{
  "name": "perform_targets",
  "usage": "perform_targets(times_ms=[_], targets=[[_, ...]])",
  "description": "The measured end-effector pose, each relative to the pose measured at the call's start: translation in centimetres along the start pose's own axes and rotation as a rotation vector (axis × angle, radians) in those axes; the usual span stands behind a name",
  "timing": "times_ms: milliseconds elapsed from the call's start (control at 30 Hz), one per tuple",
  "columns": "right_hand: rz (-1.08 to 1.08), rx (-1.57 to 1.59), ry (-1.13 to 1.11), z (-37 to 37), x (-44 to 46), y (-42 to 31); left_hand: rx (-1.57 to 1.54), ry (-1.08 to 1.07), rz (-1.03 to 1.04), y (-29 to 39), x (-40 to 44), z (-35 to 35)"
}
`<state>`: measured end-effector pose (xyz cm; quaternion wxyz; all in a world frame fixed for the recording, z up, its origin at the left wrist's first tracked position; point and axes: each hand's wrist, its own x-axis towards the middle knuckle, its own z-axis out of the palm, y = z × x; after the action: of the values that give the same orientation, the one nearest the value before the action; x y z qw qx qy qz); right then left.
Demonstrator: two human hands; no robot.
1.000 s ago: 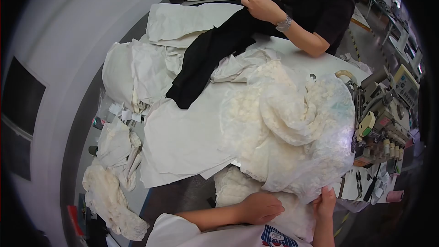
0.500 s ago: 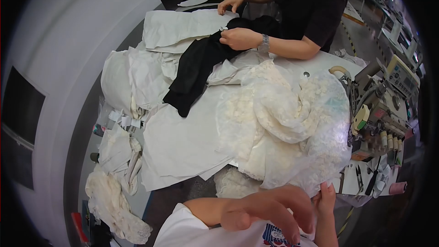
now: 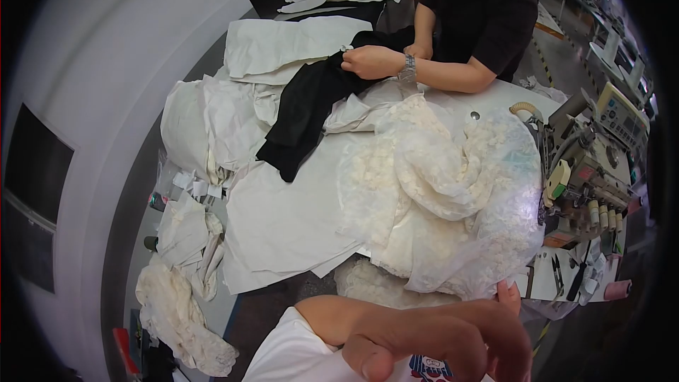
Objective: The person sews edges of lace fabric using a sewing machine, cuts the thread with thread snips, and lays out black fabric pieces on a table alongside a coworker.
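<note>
Cream-white lace fabric (image 3: 453, 205) lies bunched on the right part of the table, its near edge hanging toward me. My right hand (image 3: 508, 294) pinches that edge at the table's front, its lower part hidden behind my other hand. Close to the camera, my left hand (image 3: 438, 339) reaches across my body. Its thumb stands apart from the curved fingers, and nothing shows between them. More cream lace (image 3: 375, 283) hangs below the table edge, just beyond my left hand.
Opposite, a person's watch-wearing hand (image 3: 371, 61) holds a black garment (image 3: 304, 113). A sewing machine (image 3: 587, 163) stands at the right, near tweezers (image 3: 557, 274) and a pink thread spool (image 3: 617, 290). White cloth (image 3: 191, 124) and cream lace (image 3: 180, 315) are piled at the left.
My left hand has moved right and slightly down, covering more of my right arm. The co-worker's hand without the watch has left the white sheet and drawn back toward their body.
</note>
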<state>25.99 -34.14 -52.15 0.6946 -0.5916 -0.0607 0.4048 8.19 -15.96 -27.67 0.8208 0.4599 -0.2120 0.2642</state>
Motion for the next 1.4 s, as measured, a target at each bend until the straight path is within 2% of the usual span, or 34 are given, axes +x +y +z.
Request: perform_targets(times_ms=[167,233,467,533,567,633,667,733,967,1033,1067,1133,1167,1233,1267,1333,1400], targets=[[0.012,-0.063,0.008,-0.3,-0.1,-0.1,-0.03,-0.014,0.022,-1.5,0.1,-0.8],[0.012,-0.067,0.013,-0.3,0.0,0.0,-0.19,-0.286,0.293,-3.8,0.4,-2.4],[0.009,-0.066,-0.009,-0.9,0.1,0.2,-0.131,-0.279,0.29,-3.3,-0.4,-2.7],[0.011,-0.067,0.006,-0.6,-0.1,0.0,-0.09,-0.105,-0.091,-0.6,-0.9,-1.6],[0.017,-0.059,0.017,-0.2,-0.1,-0.2,-0.092,-0.106,-0.092,-1.6,-0.7,-2.0],[0.023,-0.05,0.027,0.0,-0.2,-0.2,-0.078,-0.292,0.302,-4.5,-0.2,-3.5],[0.012,-0.062,0.033,-0.1,-0.2,-0.1,-0.078,-0.292,0.302,-4.4,-0.5,-3.7],[0.0,-0.075,0.038,0.0,-0.2,-0.1,-0.135,-0.284,0.166,-4.0,-1.2,-3.7],[0.008,-0.042,-0.002,-0.4,0.0,0.2,-0.091,-0.136,0.144,-2.6,-1.3,-2.1],[0.003,-0.047,-0.006,-0.6,0.0,0.3,-0.095,0.009,-0.141,-0.4,-1.0,-1.1],[0.015,-0.047,-0.002,-0.6,0.1,0.3,-0.094,0.008,-0.14,-1.1,-1.0,-1.7],[0.025,-0.047,0.001,-0.7,0.1,0.4,-0.077,-0.216,0.115,-3.1,-1.2,-3.5],[0.023,-0.041,-0.004,-0.7,0.2,0.5,-0.076,-0.217,0.115,-3.2,-1.8,-3.2],[0.019,-0.035,-0.009,-0.5,0.1,0.3,-0.219,0.063,-0.052,-3.5,-3.6,-2.2],[0.002,-0.041,-0.002,0.1,-0.2,-0.1,-0.22,0.062,-0.052,-3.4,-3.1,-2.5],[-0.016,-0.047,0.004,0.4,-0.3,-0.3,-0.09,-0.178,0.108,-3.3,-1.7,-3.5],[-0.016,-0.032,0.004,0.4,-0.3,-0.2,-0.081,-0.172,0.061,-2.6,-1.8,-3.4]])
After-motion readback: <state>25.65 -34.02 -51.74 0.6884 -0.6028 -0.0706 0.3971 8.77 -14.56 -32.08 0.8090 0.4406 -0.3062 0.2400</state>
